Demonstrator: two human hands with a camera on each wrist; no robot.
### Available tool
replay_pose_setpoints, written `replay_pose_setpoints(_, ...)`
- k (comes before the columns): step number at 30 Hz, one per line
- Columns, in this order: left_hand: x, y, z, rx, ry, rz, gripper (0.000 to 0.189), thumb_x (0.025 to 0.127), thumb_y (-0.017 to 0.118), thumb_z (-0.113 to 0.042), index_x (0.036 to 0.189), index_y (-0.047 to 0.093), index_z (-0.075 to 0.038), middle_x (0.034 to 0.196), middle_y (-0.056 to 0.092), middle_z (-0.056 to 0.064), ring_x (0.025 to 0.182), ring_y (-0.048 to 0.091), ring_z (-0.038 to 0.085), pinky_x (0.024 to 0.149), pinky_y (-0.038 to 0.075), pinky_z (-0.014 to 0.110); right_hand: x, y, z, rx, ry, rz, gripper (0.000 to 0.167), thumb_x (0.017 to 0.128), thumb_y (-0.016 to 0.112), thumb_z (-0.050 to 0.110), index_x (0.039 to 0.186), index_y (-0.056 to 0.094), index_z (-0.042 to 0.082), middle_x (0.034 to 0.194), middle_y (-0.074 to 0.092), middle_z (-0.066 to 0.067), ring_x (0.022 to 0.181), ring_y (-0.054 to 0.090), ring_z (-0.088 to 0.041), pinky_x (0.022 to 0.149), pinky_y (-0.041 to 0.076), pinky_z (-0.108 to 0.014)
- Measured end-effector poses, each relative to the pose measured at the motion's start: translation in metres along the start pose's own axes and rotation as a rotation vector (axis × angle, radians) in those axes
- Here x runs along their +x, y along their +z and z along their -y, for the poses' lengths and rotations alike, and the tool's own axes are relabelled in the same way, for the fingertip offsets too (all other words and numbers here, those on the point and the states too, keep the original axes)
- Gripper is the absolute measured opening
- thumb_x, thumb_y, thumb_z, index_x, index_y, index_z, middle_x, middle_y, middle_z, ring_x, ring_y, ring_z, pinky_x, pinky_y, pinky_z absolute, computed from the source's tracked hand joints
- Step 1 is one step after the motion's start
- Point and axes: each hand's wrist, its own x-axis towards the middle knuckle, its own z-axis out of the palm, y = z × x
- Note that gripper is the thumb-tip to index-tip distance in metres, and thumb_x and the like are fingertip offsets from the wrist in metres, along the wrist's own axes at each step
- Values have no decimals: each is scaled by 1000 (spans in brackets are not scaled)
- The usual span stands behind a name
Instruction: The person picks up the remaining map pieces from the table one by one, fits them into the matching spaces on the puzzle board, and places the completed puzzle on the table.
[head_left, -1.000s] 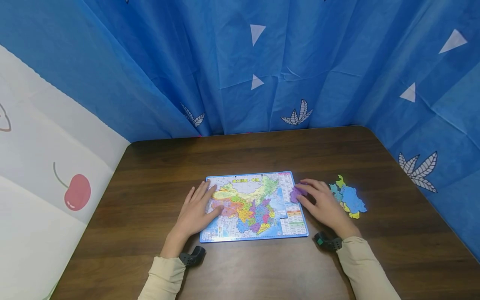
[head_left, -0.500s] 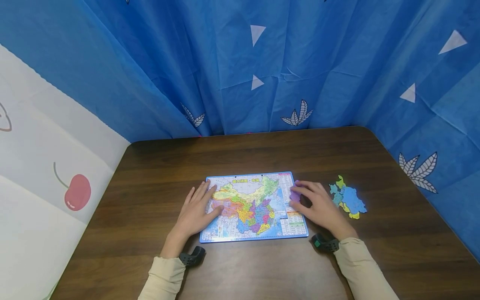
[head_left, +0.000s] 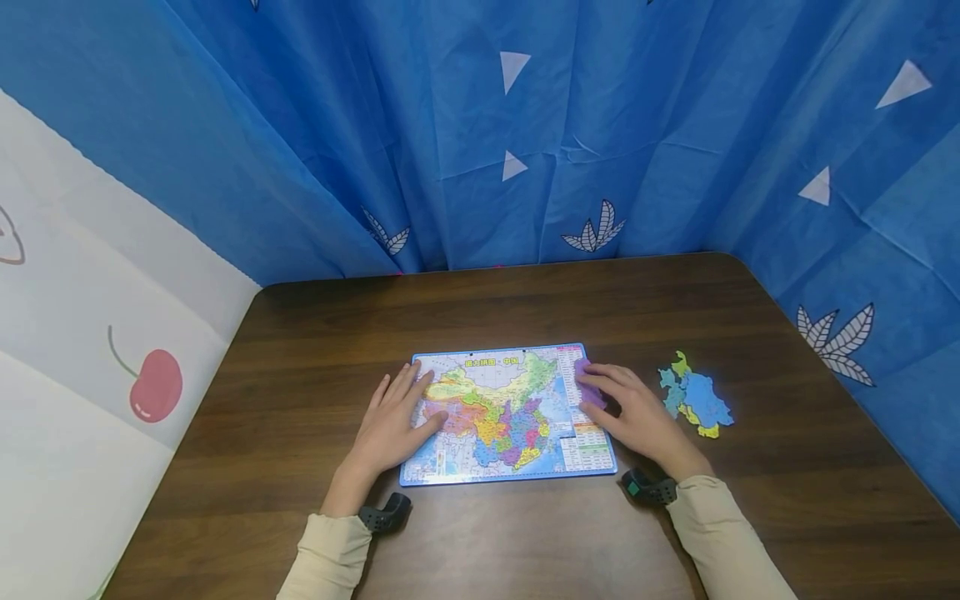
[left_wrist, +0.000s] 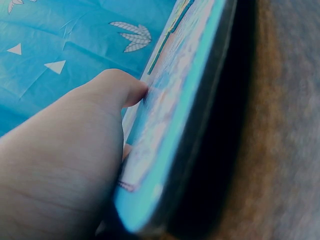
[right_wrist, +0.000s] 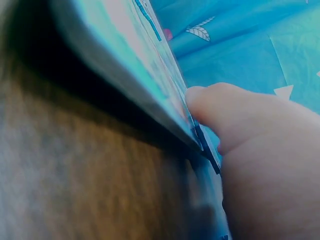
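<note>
A flat map puzzle board (head_left: 480,417) with a blue rim lies on the table, printed with a colourful map of China. My left hand (head_left: 392,419) rests on its left part with fingers spread; in the left wrist view the thumb (left_wrist: 112,87) touches the surface. Over the right edge of the board, my right hand (head_left: 637,417) holds a purple puzzle piece (head_left: 592,392) between thumb and fingers, partly covering it. The piece overlaps the printed table column. In the right wrist view, the thumb (right_wrist: 225,107) sits at the board's edge, where a thin dark-edged piece (right_wrist: 207,150) sticks out.
Several loose puzzle pieces (head_left: 703,400), blue, teal and yellow-green, lie in a cluster on the brown wooden table (head_left: 315,333) right of the board. A blue curtain (head_left: 450,150) hangs behind the table. Black camera mounts sit on both wrists.
My right hand has slid left with the purple piece, which now lies further over the board's right edge. The left hand has stayed in place.
</note>
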Motion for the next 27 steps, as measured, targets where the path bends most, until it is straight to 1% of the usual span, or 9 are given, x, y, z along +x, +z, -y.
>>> replay_pose_setpoints(4,0,0,0,-1,1,0,81,94,63,-54,159,41,-11,171,23,12,160,15,31,129,5,55,0,1,0,-29,40,-46,67,91,78,44,148,56,19,152,50,-13,139,43,-37,106,45,-68)
replay_pose_setpoints(6,0,0,0,-3,0,0,81,94,63,-54,159,41,-11,171,23,12,160,15,31,129,6,55,0,0,1,-46,72,-51,73,89,78,48,150,53,18,151,51,-15,137,43,-38,105,45,-69)
replay_pose_setpoints(8,0,0,0,-5,-1,-1,81,94,63,-54,159,41,-11,171,23,12,160,15,31,129,6,55,0,0,1,-61,98,-42,75,88,77,51,151,52,19,149,52,-15,135,43,-38,104,46,-69)
replay_pose_setpoints(12,-1,0,0,-5,-4,0,80,94,63,-54,159,41,-12,171,23,12,160,15,31,129,6,56,0,-1,1,-63,105,-20,72,89,77,49,149,55,17,147,56,-15,135,44,-37,106,46,-67)
replay_pose_setpoints(20,-1,1,0,-1,-4,-3,80,94,63,-54,159,41,-12,171,23,12,160,15,31,129,6,55,1,-2,4,-52,107,-18,64,91,78,42,145,59,14,142,62,-13,130,50,-34,103,49,-62)
replay_pose_setpoints(27,-1,1,0,1,-2,-4,80,94,62,-55,159,41,-12,171,23,12,160,15,31,129,6,55,1,-2,4,-66,110,-16,62,92,77,44,142,61,12,141,64,-12,128,56,-35,101,51,-62)
